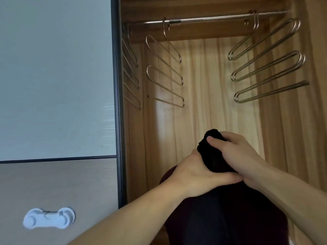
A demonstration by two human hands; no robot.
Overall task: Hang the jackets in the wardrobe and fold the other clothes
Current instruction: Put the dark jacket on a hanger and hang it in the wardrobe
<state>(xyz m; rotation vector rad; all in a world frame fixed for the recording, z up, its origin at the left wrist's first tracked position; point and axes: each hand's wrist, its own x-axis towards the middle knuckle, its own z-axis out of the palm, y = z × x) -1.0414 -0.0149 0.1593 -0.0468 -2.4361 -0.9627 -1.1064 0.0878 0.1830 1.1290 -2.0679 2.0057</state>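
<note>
Centrally, left hand point(192, 171), right hand point(235, 152) grip dark garment point(224, 209); hangers point(164, 71) flank open gap.

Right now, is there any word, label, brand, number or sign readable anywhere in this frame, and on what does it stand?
None: no text can be read anywhere in this view.
The dark garment held by the left hand and right hand shows no label.
The metal hangers and rail carry no marking.
The white plastic latch on the grey door panel is plain.
</note>
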